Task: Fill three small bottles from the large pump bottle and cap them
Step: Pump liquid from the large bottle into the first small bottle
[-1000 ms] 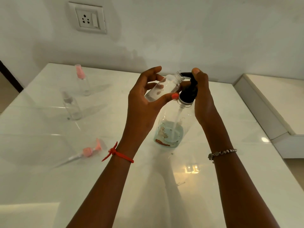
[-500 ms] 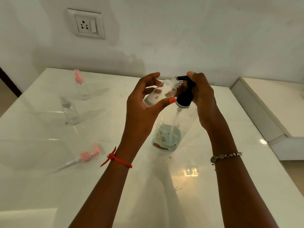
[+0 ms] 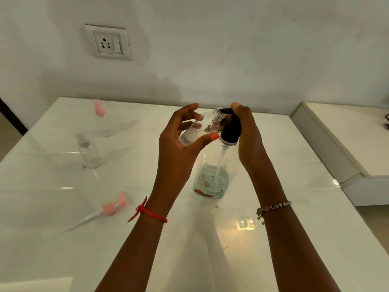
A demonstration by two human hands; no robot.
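Head view, left grip: the left hand (image 3: 179,144) is clamped round the small bottle (image 3: 202,131), thumb on the near side and fingers behind, holding it tilted with its open mouth up against the spout.
Head view, right grip: the right hand (image 3: 248,135) is curled round the black pump head (image 3: 230,131), with 1 fingertip on top of it.
Pump bottle: the large pump bottle (image 3: 212,175) stands about mid-worktop (image 3: 273,249), with only a shallow pool of bluish liquid at the bottom.
Other bottles: 1 pink-capped bottle (image 3: 102,119) stands near the far-left corner, and 1 clear-topped bottle (image 3: 88,151) stands nearer, along the left edge.
Loose cap: a pink spray cap (image 3: 111,207) with its tube lies on its side towards the left edge.
Step, as I judge it: pumping into the held bottle, which looks like the last of the 3 to be filled and capped.
Risk 1: the mouth is narrow, so any drift from the spout would send liquid over the fingers and worktop.
Risk 2: with the level this low the pump may draw air and spit.
Risk 3: a hard press could rock the nearly empty bottle.
Writing: none readable; the pump bottle carries only worn label scraps.
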